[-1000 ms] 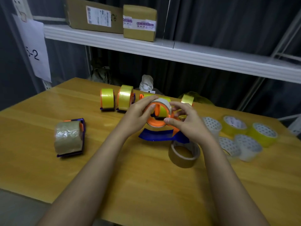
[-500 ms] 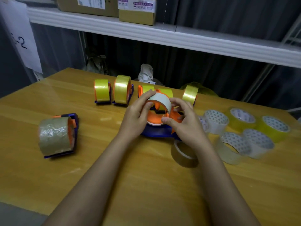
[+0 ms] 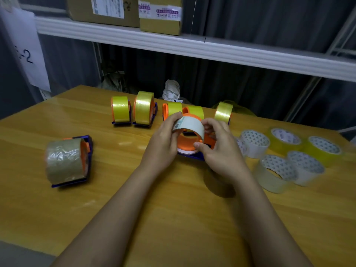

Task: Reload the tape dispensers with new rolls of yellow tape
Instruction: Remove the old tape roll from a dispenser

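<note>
You are working at the middle of the wooden desk [image 3: 57, 209], with both hands on one orange and blue tape dispenser [image 3: 189, 143]. Your left hand [image 3: 163, 145] is pinching a pale, used-up cardboard core [image 3: 189, 126] at its left side, fingers curled over its top edge, and your right hand [image 3: 221, 151] is gripping the same core from the right, thumb pressing at its lower rim. The core is sitting tilted over the dispenser's orange hub, partly off it. Along the far edge of the desk five loaded dispensers are standing in a row with yellow tape: the first [image 3: 120, 111] and second [image 3: 144, 107] side by side at the left, the third [image 3: 172, 109] and fourth [image 3: 195, 111] just behind your fingers, and the fifth [image 3: 223, 112] to the right. Near the left edge one more dispenser [image 3: 67, 160] is lying with a brownish clear roll on it. Toward the right edge six loose rolls are lying in a cluster: two yellow rolls [image 3: 285, 139] at the far side, the second [image 3: 323, 149] nearest the edge, and four pale ones [image 3: 254, 143] beside them, one mostly hidden behind your right hand. On the shelf [image 3: 212, 49] above, two cardboard boxes [image 3: 159, 14] are standing.
</note>
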The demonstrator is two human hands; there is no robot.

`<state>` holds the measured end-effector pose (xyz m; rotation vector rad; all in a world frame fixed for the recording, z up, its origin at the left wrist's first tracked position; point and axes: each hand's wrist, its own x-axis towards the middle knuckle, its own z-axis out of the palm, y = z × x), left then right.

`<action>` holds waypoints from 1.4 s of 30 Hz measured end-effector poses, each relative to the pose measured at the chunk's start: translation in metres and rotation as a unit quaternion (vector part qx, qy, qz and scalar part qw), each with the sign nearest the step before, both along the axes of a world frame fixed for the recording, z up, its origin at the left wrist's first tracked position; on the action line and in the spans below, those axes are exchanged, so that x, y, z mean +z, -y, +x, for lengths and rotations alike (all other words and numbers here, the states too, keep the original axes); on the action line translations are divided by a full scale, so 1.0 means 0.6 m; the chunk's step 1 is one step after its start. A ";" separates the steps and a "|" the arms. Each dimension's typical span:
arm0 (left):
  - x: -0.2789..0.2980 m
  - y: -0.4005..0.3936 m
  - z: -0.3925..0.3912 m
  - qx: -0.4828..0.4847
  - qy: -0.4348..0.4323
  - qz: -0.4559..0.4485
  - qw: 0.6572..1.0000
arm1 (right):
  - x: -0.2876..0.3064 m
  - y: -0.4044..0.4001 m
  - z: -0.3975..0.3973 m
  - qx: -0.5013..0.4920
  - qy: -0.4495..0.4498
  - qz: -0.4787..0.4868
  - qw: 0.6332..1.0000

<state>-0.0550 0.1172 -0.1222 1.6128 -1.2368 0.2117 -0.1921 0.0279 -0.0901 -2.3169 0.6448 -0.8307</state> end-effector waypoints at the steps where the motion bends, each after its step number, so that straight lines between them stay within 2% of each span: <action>1: 0.000 0.000 0.000 0.004 0.003 0.004 1.000 | 0.000 -0.001 -0.001 -0.001 -0.003 -0.004 1.000; 13: 0.007 -0.011 -0.008 0.015 -0.003 0.006 1.000 | -0.013 -0.013 -0.004 0.000 0.020 -0.067 0.998; 16: 0.006 -0.011 -0.006 -0.015 -0.071 0.001 0.997 | -0.023 -0.009 -0.004 -0.016 0.039 -0.139 0.989; 20: 0.014 -0.014 -0.010 -0.097 -0.159 -0.013 0.982 | -0.037 -0.003 0.001 -0.086 0.106 -0.246 0.960; 23: 0.024 -0.012 -0.014 -0.123 -0.259 -0.037 0.957 | -0.046 0.000 0.004 -0.109 0.153 -0.259 0.947; 27: 0.032 -0.002 -0.014 -0.142 -0.387 0.028 0.910 | -0.051 0.003 0.003 -0.072 0.194 -0.252 0.945; 29: 0.034 -0.004 -0.021 -0.179 -0.406 0.045 0.895 | -0.051 0.004 0.003 -0.057 0.209 -0.238 0.947; 33: 0.032 -0.006 -0.027 -0.183 -0.380 0.011 0.907 | -0.045 0.001 0.003 -0.037 0.184 -0.165 0.968; 38: 0.032 -0.006 -0.033 -0.171 -0.351 -0.036 0.920 | -0.035 -0.006 0.004 0.021 0.194 0.068 0.978; 42: 0.031 -0.006 -0.046 -0.182 -0.349 -0.069 0.917 | -0.042 -0.008 0.012 0.075 0.143 0.167 0.973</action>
